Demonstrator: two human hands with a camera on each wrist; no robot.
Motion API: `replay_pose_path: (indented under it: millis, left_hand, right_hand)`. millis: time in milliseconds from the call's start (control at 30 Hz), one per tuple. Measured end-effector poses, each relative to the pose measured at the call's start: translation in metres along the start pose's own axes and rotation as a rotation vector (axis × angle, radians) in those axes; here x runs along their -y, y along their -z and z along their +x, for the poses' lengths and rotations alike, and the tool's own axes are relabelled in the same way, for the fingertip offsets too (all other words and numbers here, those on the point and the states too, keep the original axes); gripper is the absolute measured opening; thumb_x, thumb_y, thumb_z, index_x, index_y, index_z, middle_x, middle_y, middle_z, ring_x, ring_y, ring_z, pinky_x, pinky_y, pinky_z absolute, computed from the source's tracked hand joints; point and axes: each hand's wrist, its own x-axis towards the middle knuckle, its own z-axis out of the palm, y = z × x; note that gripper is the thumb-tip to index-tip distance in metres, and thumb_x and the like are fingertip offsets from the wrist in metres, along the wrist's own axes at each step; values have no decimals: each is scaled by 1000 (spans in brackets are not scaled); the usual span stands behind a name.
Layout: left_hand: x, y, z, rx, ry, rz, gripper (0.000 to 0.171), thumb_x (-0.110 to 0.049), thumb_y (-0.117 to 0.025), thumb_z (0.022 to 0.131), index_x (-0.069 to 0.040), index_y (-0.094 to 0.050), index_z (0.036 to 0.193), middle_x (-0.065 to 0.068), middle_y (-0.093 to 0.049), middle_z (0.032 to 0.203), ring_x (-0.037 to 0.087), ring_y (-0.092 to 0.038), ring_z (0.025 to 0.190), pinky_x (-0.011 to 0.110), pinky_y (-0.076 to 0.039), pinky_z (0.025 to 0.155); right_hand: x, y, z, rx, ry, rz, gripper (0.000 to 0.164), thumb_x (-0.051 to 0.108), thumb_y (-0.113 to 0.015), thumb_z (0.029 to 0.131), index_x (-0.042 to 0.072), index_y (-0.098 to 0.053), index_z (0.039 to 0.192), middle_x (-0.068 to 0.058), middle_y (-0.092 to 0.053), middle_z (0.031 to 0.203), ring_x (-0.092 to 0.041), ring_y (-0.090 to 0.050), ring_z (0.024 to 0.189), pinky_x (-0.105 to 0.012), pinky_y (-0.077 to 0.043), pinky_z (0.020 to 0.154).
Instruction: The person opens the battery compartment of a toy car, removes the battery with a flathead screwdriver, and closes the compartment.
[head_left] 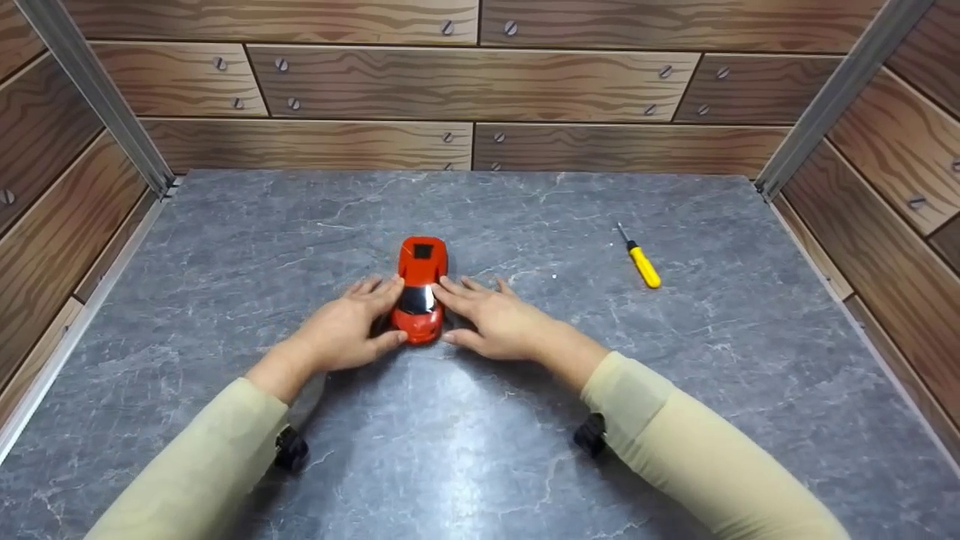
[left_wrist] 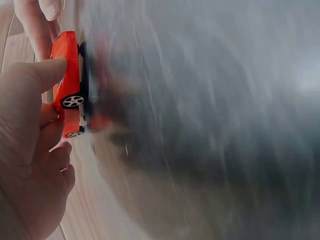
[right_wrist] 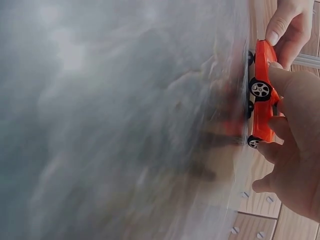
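A red toy car [head_left: 421, 271] stands lengthwise on the grey marbled table, its dark windshield on the half closer to me. My left hand [head_left: 345, 330] holds the car's left side, with the thumb near the closer end and the index finger by the windshield. From the other side my right hand [head_left: 499, 321] grips it, index finger on the edge of the windshield and thumb low by the closer end. Spoked wheels [right_wrist: 260, 89] show along the car's side in the right wrist view. Whether every wheel touches the table I cannot tell.
A screwdriver [head_left: 643, 267] with a yellow handle lies to the right of the car, its tip pointing away from me. Wood-patterned panels [head_left: 472, 84] wall the table at the back and both sides, with grey metal posts [head_left: 844, 101] at the corners.
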Motion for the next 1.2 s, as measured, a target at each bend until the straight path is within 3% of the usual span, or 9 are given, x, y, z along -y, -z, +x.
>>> replay_pose_path:
  millis: [200,533,1200]
  left_hand:
    - [-19,-10,6,-7,-55,26,83,-45,-66,103,-1,-31,164,16,-32,168,42,-27,157,58,-18,128]
    - [-44,-18,5,1,-76,63,82,-48,-64,104,0,-33,163,17,-34,167,40,-29,156,55,-15,130]
    - [-70,-31,3,4,-123,94,83,-51,-61,105,2,-33,162,18,-35,166,39,-33,155,54,-16,130]
  right_hand:
    - [-8,0,-24,-3,0,-17,78,55,-53,108,24,-17,171,-1,-16,175,-35,-20,160,-72,-8,124]
    - [-13,-2,-50,-21,22,-37,76,52,-53,109,20,-21,170,-4,-20,174,-37,-22,159,-74,-11,123]
    - [-20,-6,-84,2,7,-24,76,54,-52,109,21,-21,170,-2,-17,174,-36,-21,159,-72,-11,124]
